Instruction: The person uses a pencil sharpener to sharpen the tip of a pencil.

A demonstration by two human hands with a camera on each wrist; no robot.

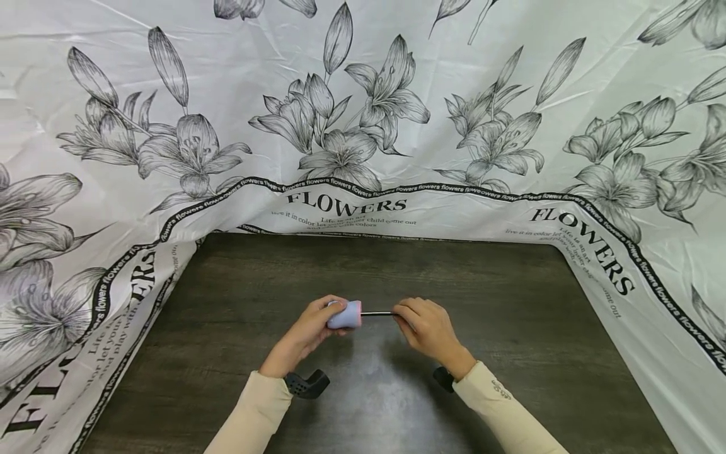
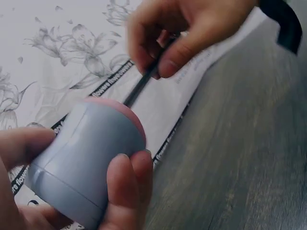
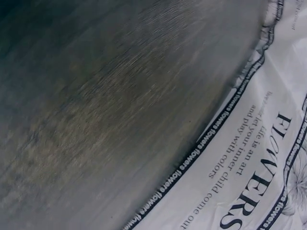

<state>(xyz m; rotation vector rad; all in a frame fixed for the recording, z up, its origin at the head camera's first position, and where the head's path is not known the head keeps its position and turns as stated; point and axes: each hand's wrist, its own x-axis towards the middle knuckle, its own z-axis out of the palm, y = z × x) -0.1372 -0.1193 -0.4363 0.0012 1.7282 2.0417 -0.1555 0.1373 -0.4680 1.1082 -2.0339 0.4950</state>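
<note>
A lavender, barrel-shaped pencil sharpener (image 1: 347, 315) with a pink rim lies on its side in my left hand (image 1: 314, 321), above the dark tabletop. Thumb and fingers wrap its body, plainly seen in the left wrist view, where the sharpener (image 2: 84, 155) tilts with its pink end up. A thin black pencil (image 1: 376, 313) enters that pink end. My right hand (image 1: 428, 325) pinches the pencil's other end between thumb and fingers, so its tip there is covered. Neither hand nor tool shows in the right wrist view.
The dark wood-grain table (image 1: 255, 271) spreads around both hands. A white cloth (image 1: 431, 151) with black flower prints and lettering borders its back and sides. Black bands with curved mounts (image 1: 309, 384) sit at both wrists.
</note>
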